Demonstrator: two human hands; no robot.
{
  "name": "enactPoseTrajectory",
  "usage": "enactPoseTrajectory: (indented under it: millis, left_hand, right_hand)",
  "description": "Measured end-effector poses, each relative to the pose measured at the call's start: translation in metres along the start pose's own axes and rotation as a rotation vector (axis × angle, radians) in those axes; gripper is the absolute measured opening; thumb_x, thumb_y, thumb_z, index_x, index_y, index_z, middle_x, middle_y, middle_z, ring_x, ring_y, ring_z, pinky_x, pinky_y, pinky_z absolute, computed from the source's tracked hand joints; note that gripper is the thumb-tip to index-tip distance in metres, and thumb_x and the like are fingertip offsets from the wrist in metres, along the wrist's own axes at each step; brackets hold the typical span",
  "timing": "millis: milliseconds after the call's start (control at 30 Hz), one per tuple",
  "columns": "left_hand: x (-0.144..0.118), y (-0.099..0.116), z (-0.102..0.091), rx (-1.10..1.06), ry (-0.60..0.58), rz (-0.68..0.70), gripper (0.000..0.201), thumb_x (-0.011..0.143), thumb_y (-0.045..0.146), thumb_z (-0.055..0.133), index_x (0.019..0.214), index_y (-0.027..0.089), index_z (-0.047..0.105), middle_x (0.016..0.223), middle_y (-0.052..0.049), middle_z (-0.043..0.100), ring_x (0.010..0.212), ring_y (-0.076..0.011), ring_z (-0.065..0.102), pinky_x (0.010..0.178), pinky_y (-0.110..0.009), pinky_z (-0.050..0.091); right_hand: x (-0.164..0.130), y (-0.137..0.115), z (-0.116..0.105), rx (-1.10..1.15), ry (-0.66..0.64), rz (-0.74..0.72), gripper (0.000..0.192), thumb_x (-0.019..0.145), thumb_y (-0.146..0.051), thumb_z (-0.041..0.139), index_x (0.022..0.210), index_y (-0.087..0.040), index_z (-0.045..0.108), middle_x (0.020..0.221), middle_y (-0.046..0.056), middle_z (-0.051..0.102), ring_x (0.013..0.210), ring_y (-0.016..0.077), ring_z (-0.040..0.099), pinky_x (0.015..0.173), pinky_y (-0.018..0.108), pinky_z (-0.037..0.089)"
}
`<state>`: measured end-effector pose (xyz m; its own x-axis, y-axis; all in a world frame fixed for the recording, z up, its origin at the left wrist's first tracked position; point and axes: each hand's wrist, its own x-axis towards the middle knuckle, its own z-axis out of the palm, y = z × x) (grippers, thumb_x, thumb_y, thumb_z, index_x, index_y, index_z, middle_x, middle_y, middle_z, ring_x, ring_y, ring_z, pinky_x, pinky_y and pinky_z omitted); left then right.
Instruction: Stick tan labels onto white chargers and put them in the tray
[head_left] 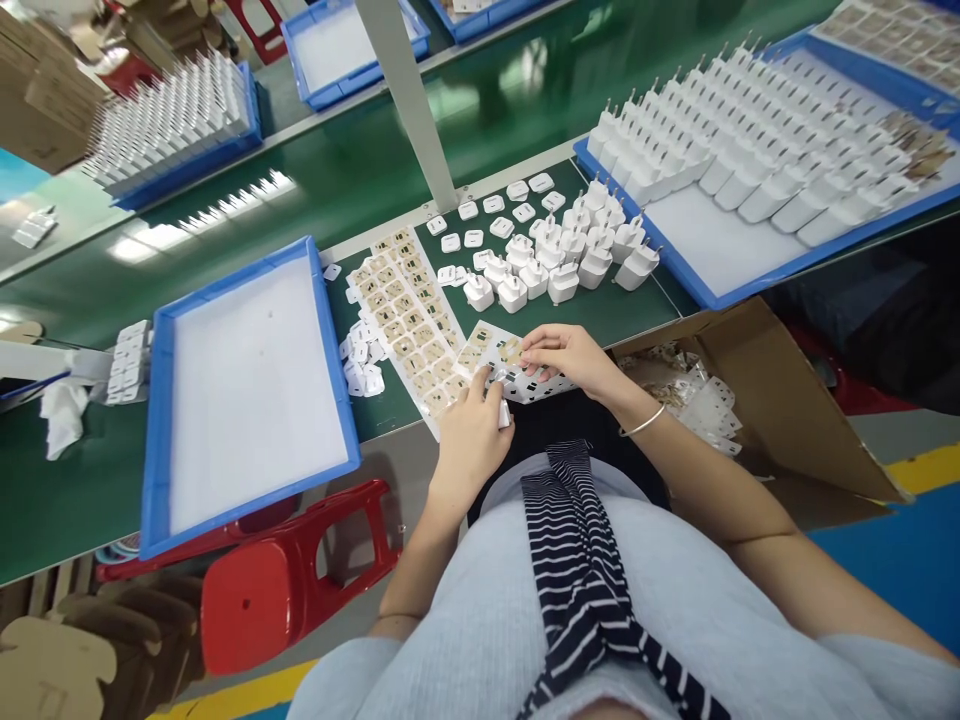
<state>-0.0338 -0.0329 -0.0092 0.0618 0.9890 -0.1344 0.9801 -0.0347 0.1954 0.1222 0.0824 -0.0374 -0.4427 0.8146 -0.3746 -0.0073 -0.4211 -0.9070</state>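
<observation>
My left hand (pixel 474 425) is at the table's front edge, its fingers curled round a white plastic piece (pixel 505 412) that is mostly hidden. Just right of it, my right hand (pixel 574 358) has thumb and fingers pinched at the edge of a small sticker sheet (pixel 480 342) with tan labels. Beneath both hands lies a white backing sheet with dark spots (pixel 551 385). A long sheet of tan stickers (pixel 409 310) stretches away to the left. Beyond my hands stand several white plug chargers (pixel 562 280), pins up, and loose white covers (pixel 501 228).
On the left is a blue tray with a white base (pixel 262 400); small white covers (pixel 364 355) lie beside it. Another blue tray (pixel 720 290) at right holds rows of chargers. A cardboard box (pixel 795 400) with scraps stands below right, a red stool (pixel 251 600) below left.
</observation>
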Motion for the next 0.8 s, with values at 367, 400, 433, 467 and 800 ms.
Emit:
enactPoseTrajectory:
  millis: [367,400,433,467,800]
  left_hand:
    - [0.010,-0.006,-0.003,-0.096,0.023,-0.089,0.054,0.089,0.023,0.064,0.141,0.019,0.050,0.155,-0.016,0.047,0.115,-0.0352,0.068,0.086,-0.046,0.059]
    - [0.012,-0.007,-0.003,-0.134,0.037,-0.098,0.054,0.089,0.023,0.064,0.141,0.020,0.051,0.155,-0.016,0.046,0.116,-0.0350,0.067,0.086,-0.045,0.059]
    - [0.013,-0.008,-0.003,-0.184,0.060,-0.105,0.053,0.089,0.023,0.065,0.140,0.021,0.052,0.154,-0.015,0.046,0.117,-0.0346,0.067,0.087,-0.045,0.058]
    - [0.013,-0.008,-0.003,-0.249,0.097,-0.111,0.051,0.089,0.024,0.066,0.138,0.021,0.053,0.152,-0.015,0.048,0.118,-0.0338,0.066,0.089,-0.044,0.058]
    - [0.010,-0.006,-0.003,-1.217,0.281,0.117,0.043,0.087,0.054,0.070,0.115,0.025,0.054,0.111,-0.006,0.059,0.101,-0.0198,0.061,0.088,-0.032,0.051]
  right_hand:
    - [0.040,-0.025,0.019,-0.087,-0.025,-0.218,0.010,0.074,-0.009,0.072,0.075,-0.017,0.066,0.070,0.003,0.072,0.073,0.0161,0.070,0.077,0.031,0.057]
    - [0.037,-0.025,0.017,-0.078,-0.025,-0.264,0.009,0.074,-0.012,0.073,0.076,-0.017,0.067,0.071,0.003,0.072,0.074,0.0163,0.070,0.078,0.032,0.057]
    - [0.033,-0.024,0.015,-0.073,-0.015,-0.295,0.008,0.074,-0.016,0.074,0.077,-0.017,0.067,0.071,0.002,0.072,0.072,0.0161,0.069,0.076,0.032,0.057]
    - [0.028,-0.024,0.013,-0.069,0.004,-0.314,0.009,0.074,-0.020,0.075,0.079,-0.018,0.067,0.071,0.002,0.072,0.070,0.0156,0.068,0.072,0.031,0.056]
    - [-0.056,-0.028,0.007,0.148,0.038,-0.149,0.023,0.078,-0.037,0.080,0.073,-0.022,0.064,0.062,-0.001,0.067,0.051,0.0108,0.056,0.054,0.026,0.049]
